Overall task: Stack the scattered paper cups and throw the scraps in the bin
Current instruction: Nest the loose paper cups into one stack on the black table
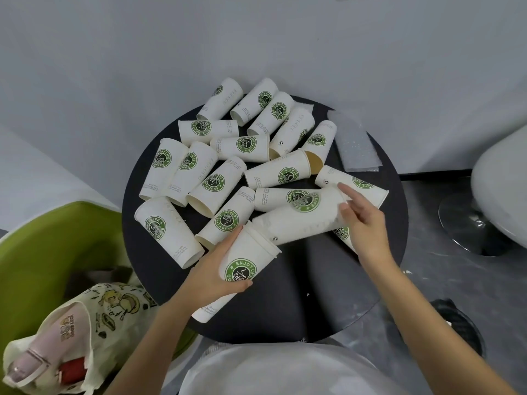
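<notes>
Littering black table (313, 280) — paper cups (216, 183), grey wall (114, 67)

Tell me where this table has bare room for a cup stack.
Bare: the near part of the table, between the left hand holding a cup and the right hand. Crowded: the far and left parts, with lying cups; plastic wrap lies far right.
</notes>
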`<state>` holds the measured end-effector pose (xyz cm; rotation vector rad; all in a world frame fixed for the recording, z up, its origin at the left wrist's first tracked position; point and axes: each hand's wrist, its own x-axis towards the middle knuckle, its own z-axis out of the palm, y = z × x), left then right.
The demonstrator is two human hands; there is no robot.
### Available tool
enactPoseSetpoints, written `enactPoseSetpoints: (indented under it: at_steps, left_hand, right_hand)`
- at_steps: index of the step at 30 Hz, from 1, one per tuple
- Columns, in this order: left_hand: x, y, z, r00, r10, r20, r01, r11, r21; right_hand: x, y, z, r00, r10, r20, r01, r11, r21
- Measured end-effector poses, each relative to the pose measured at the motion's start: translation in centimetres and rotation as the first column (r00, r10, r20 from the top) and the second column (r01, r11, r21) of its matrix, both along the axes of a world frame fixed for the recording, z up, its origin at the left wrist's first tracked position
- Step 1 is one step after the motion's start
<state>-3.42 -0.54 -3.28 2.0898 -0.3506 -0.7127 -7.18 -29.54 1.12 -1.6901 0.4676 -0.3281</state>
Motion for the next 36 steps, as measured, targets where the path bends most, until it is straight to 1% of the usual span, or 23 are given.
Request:
enactPoseSetpoints:
  at_steps: [6,11,16,26,31,34,36]
  left_hand:
    - [-0.5,-1.1,0.4,0.998,-0.046,-0.043,0.042,0.995,-0.086]
    - [-0.9,-1.8,0.7,0.998,-0.043,-0.035,0.037,0.988,-0.147]
    - [-1.0,-2.4,1.2,0.998,-0.021,-0.056,0.011,0.984,-0.179]
    - [-0.9,-3.1,1.0,0.997,-0.02,-0.071,0.01,0.989,-0.148]
    - [-0.8,-3.5,0.9,0.999,0.004,-0.038,-0.009,0.992,-0.123]
    - [-0.6,-3.4,0.8,0.999,0.024,-0.021,-0.026,0.993,-0.114]
    - [-0.5,-3.2,0.7,0.999,0.034,-0.016,-0.036,0.994,-0.106]
  right_hand:
    - [0.6,3.0,0.0,0.977,0.212,0.008,-0.212,0.976,-0.046]
    - [0.2,5.4,-0.8,0.936,0.35,-0.027,-0.35,0.937,-0.006]
    - [-0.4,6.8,-1.4,0.913,0.407,-0.028,-0.402,0.909,0.107]
    - [-0.1,7.4,-2.3,0.936,0.352,-0.027,-0.347,0.932,0.105]
    - [0.4,6.8,-2.1,0.941,0.337,-0.043,-0.332,0.939,0.095]
    - [1.8,4.7,-2.3,0.978,0.197,-0.069,-0.191,0.977,0.092]
    - [2.8,2.8,-3.2,0.99,0.045,-0.135,-0.046,0.999,-0.005]
